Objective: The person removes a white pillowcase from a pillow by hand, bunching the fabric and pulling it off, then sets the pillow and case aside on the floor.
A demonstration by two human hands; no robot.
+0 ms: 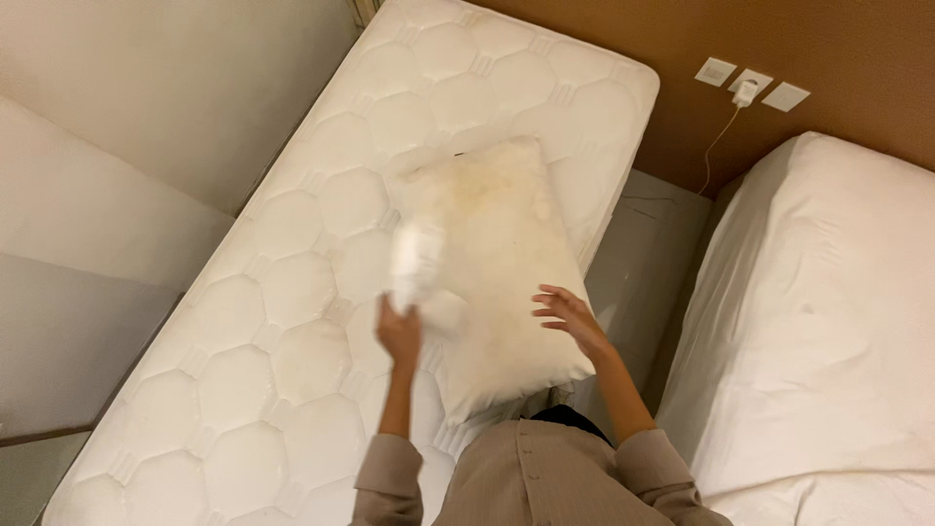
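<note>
The stained white pillow point(497, 273) lay on the bare quilted mattress point(292, 321), angled across its right half, its near corner hanging a little past the mattress edge toward the person. The left hand point(399, 333) was raised over the pillow's left side with its fingers closed around a white cloth point(419, 263), which was blurred and stood up above the fist; I could not tell its exact shape. The right hand point(573, 317) hovered over the pillow's right edge, fingers spread apart and holding nothing; whether it touched the pillow I could not tell. Both beige sleeves point(390, 477) were pushed back to the elbows. To the right stood a second bed under a white sheet point(828, 321), with a narrow gap between. On the brown wall point(604, 29) behind sat three wall plates, a white charger point(745, 93) plugged into the middle one, its cable trailing down.
</note>
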